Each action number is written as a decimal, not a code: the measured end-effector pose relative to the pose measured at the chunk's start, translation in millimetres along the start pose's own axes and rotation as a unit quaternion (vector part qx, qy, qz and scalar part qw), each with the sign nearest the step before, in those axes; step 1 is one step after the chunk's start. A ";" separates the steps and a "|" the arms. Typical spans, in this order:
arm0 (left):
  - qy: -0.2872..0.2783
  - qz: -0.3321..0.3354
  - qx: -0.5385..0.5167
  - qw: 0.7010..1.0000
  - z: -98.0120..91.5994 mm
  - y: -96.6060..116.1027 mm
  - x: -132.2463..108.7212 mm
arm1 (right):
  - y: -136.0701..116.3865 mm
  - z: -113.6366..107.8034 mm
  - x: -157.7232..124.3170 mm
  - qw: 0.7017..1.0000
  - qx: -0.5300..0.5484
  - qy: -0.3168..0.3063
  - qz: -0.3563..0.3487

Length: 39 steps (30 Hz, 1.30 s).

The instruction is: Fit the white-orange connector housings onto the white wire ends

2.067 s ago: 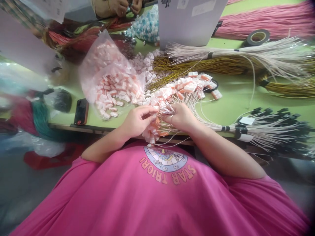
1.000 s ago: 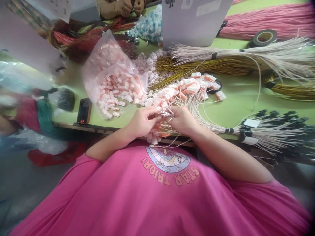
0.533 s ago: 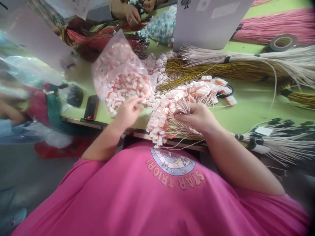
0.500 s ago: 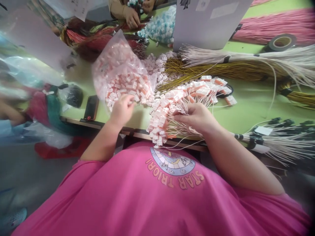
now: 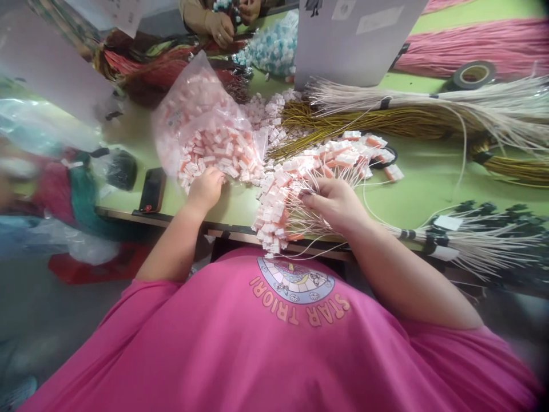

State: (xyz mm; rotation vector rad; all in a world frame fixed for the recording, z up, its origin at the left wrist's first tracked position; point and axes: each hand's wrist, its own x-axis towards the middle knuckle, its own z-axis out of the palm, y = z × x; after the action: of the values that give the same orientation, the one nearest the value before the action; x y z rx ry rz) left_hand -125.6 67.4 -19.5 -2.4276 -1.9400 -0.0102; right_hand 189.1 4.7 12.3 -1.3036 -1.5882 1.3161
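Observation:
My left hand [image 5: 207, 187] lies at the near edge of a pile of loose white and orange plastic connectors [image 5: 223, 151]. Its fingers are curled in against the pile, and what they pinch, if anything, is hidden. The pile spills from the mouth of a clear plastic bag [image 5: 191, 94]. Thumb and fingers of my right hand [image 5: 332, 203] are closed on thin white wires [image 5: 306, 220]. Many of these wires end in white and orange connectors [image 5: 272, 214], massed to the left of and beyond that hand, some at the table's front edge.
Brown-yellow wires [image 5: 377, 121] and white wires [image 5: 429, 98] lie behind, with a tape roll [image 5: 474, 75] beyond. Black-ended wires [image 5: 480, 234] lie at right. A phone [image 5: 152, 190] rests on the green table [image 5: 234, 209]. Across it, another person's hands [image 5: 221, 28] hold small connectors.
My left hand has moved down and slightly left against the loose connectors. My right hand keeps its hold on the white wires. The whole view has shifted a little.

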 end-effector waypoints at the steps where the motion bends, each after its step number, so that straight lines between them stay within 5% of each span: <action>1: -0.002 -0.002 -0.003 1.000 -0.1 -0.5 0.0 | 0.1 0.3 0.1 1.000 0.001 0.001 0.003; 7: -0.012 -0.035 -0.001 0.999 1.1 4.0 0.4 | 2.1 2.2 0.6 1.000 0.005 0.020 -0.008; 15: 0.110 -0.001 -0.111 0.988 7.0 15.1 -5.7 | 3.7 2.0 -1.0 0.998 0.055 -0.018 -0.020; 19: 0.111 0.006 -0.180 0.977 3.3 23.5 -6.4 | 0.6 1.7 -1.6 0.998 0.008 -0.040 -0.053; 22: 0.141 -0.014 -0.241 0.960 -11.0 30.4 -11.9 | -1.1 1.0 -1.1 0.998 0.025 -0.032 -0.055; 25: 0.162 0.014 -0.375 0.912 -27.2 45.3 -21.0 | -3.7 1.0 -1.6 0.998 0.027 -0.027 -0.047; 29: -0.017 0.040 -0.629 0.776 -41.1 78.9 -34.6 | -5.4 4.1 -4.4 0.997 -0.015 -0.010 -0.077; 32: -0.141 0.019 -0.711 0.689 -45.7 101.2 -42.6 | -4.2 6.4 -6.1 0.992 -0.043 0.014 -0.116; 35: -0.211 -0.001 -0.731 0.649 -46.5 112.4 -46.5 | -2.5 6.0 -6.6 0.993 -0.044 0.002 -0.112; 39: -0.215 -0.022 -0.726 0.653 -45.7 116.5 -47.2 | -1.9 4.5 -6.0 0.994 -0.037 -0.044 -0.088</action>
State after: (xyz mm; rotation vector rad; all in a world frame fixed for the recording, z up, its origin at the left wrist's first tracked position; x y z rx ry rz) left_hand -21.6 -5.6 22.3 -3.2845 -2.7459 -1.8528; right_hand 185.9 -2.3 13.6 -1.1324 -1.7846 1.2317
